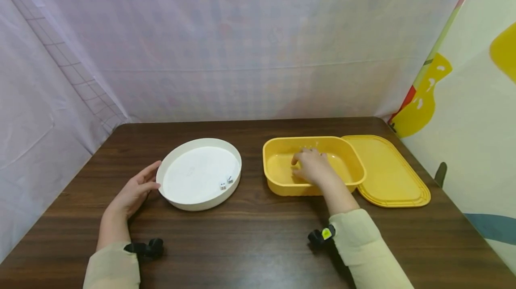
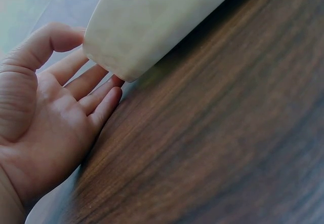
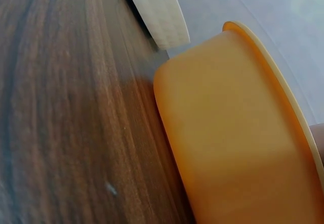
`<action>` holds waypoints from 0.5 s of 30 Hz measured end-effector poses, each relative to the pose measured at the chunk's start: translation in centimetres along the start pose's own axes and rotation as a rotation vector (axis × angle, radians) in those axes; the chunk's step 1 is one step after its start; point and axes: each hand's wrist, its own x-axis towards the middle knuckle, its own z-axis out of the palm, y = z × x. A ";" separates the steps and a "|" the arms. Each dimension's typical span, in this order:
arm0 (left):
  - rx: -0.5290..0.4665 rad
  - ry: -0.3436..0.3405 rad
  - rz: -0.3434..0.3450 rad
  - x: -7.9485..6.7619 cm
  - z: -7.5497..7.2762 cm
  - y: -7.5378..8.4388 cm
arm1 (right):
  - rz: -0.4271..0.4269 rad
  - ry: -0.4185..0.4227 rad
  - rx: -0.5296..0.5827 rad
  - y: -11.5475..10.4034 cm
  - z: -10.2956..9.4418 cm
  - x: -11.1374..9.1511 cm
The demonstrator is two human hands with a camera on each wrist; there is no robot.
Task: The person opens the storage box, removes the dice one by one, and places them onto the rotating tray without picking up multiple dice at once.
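Observation:
On the left stands a round white tray (image 1: 197, 197) with a low wall. Two small white dice (image 1: 223, 185) with dark marks lie inside it, near its right side. My left hand (image 1: 135, 190) touches the tray's left side with loosely extended fingers; in the left wrist view the fingertips (image 2: 109, 102) meet the lower wall and the thumb is near the rim. My right hand (image 1: 314, 166) reaches down into a yellow rectangular box (image 1: 278, 189). Its fingers are bent and spread, with the thumb apart from the index finger. Nothing shows between them. The right wrist view shows mostly the box's outer wall (image 3: 228, 122).
A yellow lid (image 1: 389, 172) lies flat to the right of the box, partly under its rim. The dark wooden table (image 1: 225, 244) ends at a pale curtain (image 1: 242, 78) behind. Each wrist carries a small black camera (image 1: 155, 248).

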 end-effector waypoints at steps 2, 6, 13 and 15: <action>-0.001 0.001 -0.001 0.0 0.0 0.0 | 0.002 -0.001 0.002 0.1 0.0 0.0; -0.003 -0.002 0.002 0.1 0.0 0.0 | 0.007 -0.006 0.009 0.4 -0.1 -0.1; 0.000 -0.003 0.003 0.1 0.0 0.0 | 0.029 -0.007 0.002 0.7 -0.5 -0.4; 0.001 -0.003 0.002 0.0 0.0 0.0 | 0.036 -0.006 -0.005 0.8 -0.6 -0.4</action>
